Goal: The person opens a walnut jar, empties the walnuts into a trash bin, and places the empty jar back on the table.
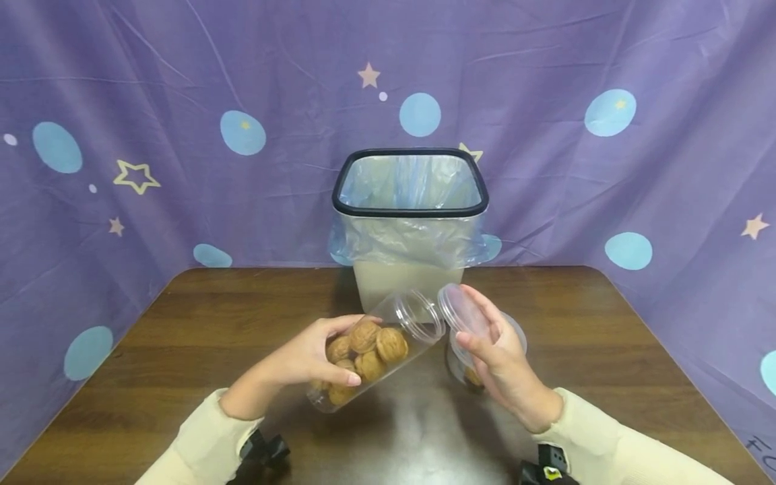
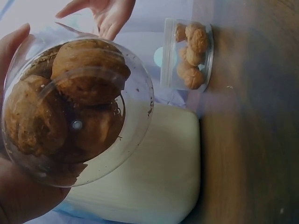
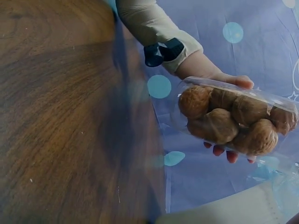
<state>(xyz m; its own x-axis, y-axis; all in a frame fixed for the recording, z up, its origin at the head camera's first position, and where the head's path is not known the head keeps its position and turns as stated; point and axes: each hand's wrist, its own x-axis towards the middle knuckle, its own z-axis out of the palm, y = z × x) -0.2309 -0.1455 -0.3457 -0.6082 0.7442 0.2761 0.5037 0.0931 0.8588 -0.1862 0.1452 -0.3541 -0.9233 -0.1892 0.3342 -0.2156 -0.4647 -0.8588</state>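
Observation:
My left hand [image 1: 303,357] grips a clear plastic jar [image 1: 435,331] around its body. Several walnuts [image 1: 368,357] lie inside, gathered toward the base. The jar tilts, its uncovered mouth pointing up and right. Close to that mouth, my right hand [image 1: 506,360] pinches a clear round lid [image 1: 463,313] between thumb and fingers. The left wrist view looks at the jar's bottom [image 2: 138,140], walnuts pressed against it. In the right wrist view the jar [image 3: 180,105] shows from the side, left fingers [image 3: 231,156] beneath it; the lid cannot be made out there.
A second clear jar [image 2: 209,58] with walnuts and a lid on stands on the brown wooden table [image 1: 200,323], partly hidden behind my right hand in the head view. Behind both hands stands a pale bin [image 1: 382,276] with a black rim and bluish bag. A purple curtain [image 1: 291,60] hangs around.

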